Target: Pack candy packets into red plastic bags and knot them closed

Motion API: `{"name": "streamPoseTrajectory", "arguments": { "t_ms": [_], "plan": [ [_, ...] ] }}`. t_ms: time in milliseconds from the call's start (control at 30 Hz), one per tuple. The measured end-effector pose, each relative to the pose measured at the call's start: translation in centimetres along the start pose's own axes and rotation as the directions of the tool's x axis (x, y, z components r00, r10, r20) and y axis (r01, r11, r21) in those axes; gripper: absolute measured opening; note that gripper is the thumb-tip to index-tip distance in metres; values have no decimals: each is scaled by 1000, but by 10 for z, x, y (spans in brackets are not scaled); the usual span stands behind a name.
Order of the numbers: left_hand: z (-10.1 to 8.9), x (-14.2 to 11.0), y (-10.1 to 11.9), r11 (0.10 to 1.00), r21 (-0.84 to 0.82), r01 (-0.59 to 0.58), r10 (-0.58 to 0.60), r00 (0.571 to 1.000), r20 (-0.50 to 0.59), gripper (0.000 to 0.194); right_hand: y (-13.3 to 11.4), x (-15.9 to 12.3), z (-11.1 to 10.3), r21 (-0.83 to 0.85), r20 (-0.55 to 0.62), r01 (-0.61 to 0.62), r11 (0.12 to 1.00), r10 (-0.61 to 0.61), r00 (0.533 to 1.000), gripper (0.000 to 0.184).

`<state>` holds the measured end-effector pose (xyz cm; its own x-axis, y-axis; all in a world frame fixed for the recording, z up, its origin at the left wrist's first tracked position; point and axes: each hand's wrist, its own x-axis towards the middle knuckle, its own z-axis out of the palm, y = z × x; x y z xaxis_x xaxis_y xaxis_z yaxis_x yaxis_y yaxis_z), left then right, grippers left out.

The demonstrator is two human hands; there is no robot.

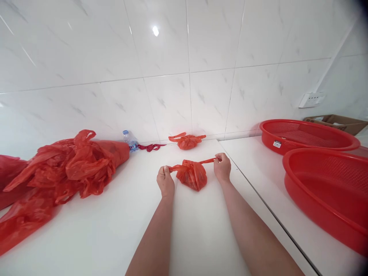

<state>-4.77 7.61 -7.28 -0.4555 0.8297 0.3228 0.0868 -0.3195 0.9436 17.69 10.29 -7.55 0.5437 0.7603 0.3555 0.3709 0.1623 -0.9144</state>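
Note:
A small filled red plastic bag (pixel 192 176) sits on the white table between my two hands. My left hand (pixel 166 181) is closed on one twisted handle of this bag. On the other side, my right hand (pixel 222 168) pinches the opposite handle, which is stretched out straight. The bag is gathered at the top; its contents are dark and cannot be made out through the plastic. Behind it, near the wall, rests a second red bag (pixel 188 142), tied, with its ends sticking out to both sides.
A large heap of red plastic bags (pixel 71 168) covers the left side. A plastic bottle (pixel 131 142) and a dark red strip (pixel 151 147) lie by the wall. Two red baskets (pixel 309 123) (pixel 319 203) stand at right, with a cardboard box (pixel 340 122) behind. A table seam (pixel 264 200) runs beside my right arm.

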Motion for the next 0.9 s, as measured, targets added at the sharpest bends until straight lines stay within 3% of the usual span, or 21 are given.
{"name": "streamPoseTrajectory", "arguments": {
  "t_ms": [233,467,567,633,700,767,800,900],
  "plan": [
    [-9,6,-4,999,-26,22,-26,986,-163,32,8,-5,8,-241,41,83,967,-76,996,27],
    [-8,8,-15,995,-39,89,-93,985,-146,29,20,-3,10,-314,213,109,943,-42,976,33],
    [-2,3,-10,1000,-4,-28,27,989,-145,35,18,-10,16,-304,330,187,934,-81,941,41],
    [3,-3,-6,980,37,-195,197,979,-54,53,16,-17,24,-276,420,263,925,-130,898,41],
    [8,-10,-4,953,89,-290,277,951,134,61,15,-24,34,-237,518,371,898,-207,830,35],
    [11,-15,-5,932,188,-310,219,894,390,64,17,-28,41,-184,611,478,859,-281,740,31],
    [11,-17,-7,923,239,-300,163,871,463,62,18,-29,44,-168,641,509,844,-299,707,30],
    [4,-17,-11,913,322,-250,68,872,485,41,23,-27,47,-160,664,510,845,-290,689,34]
  ]
}}
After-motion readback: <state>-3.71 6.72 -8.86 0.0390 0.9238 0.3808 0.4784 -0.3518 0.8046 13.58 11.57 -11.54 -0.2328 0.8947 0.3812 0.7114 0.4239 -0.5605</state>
